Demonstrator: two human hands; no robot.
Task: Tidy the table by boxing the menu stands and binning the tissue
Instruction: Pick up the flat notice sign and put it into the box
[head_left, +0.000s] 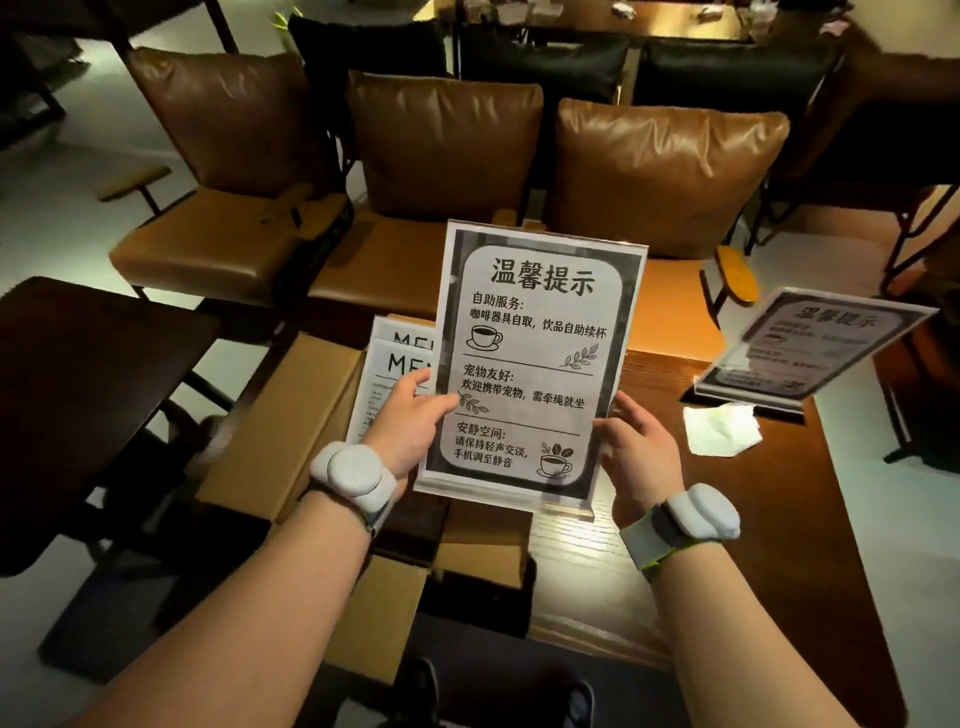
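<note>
An acrylic notice stand (530, 358) with black-and-white Chinese text is held upright in front of me, above the table's left part. My left hand (410, 421) grips its left edge and my right hand (641, 457) holds its right edge. Behind it, an open cardboard box (311, 395) holds two white menu stands (400, 364), partly hidden by the held stand. A second notice stand (810, 345) leans on the table at the right. A crumpled white tissue (722, 428) lies just in front of that stand.
The wooden table (753, 545) runs from centre to lower right. Brown leather chairs (447, 150) line its far side. A dark table (88, 364) stands at the left. The box flaps (384, 618) hang over the near table edge. My shoes (576, 701) show below.
</note>
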